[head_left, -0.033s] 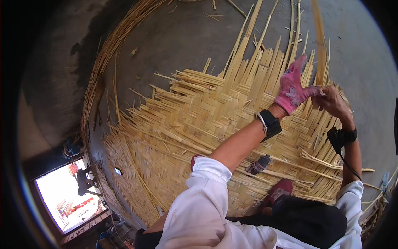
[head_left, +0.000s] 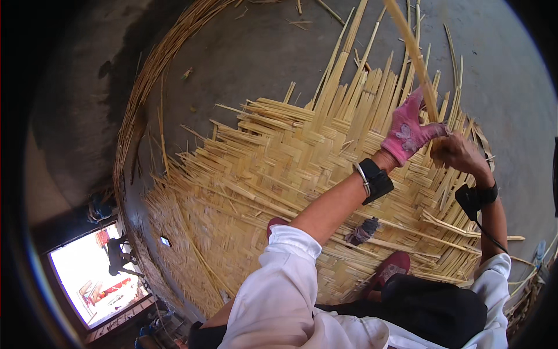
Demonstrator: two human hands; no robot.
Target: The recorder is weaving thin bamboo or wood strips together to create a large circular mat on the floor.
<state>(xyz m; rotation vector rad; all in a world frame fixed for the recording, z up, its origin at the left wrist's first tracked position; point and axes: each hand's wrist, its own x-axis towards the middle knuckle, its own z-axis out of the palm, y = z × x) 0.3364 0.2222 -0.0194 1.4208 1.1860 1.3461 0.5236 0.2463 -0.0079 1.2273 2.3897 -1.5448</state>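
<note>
A long split-reed strip [head_left: 410, 47] rises from my bare right hand [head_left: 459, 153], whose fingers are closed on its near end. My left hand [head_left: 407, 129], in a worn pink glove, is open beside it with thumb and fingers apart. The strip passes across the gap between that thumb and the fingers; whether it touches the glove I cannot tell. Beneath both hands lies a herringbone-woven reed mat [head_left: 273, 168], with loose reed ends sticking out along its far and right edges.
My red shoes [head_left: 388, 271] rest on the mat, near a dark crumpled bundle [head_left: 364, 231]. A long bundle of thin reeds [head_left: 152, 72] curves along the left. Several loose strips lie on the grey floor [head_left: 244, 64]. At the lower left is a bright doorway [head_left: 96, 273].
The reed strip has swung left, from right of the gloved hand to the gap between its thumb and fingers. My right hand has moved slightly left and down with it.
</note>
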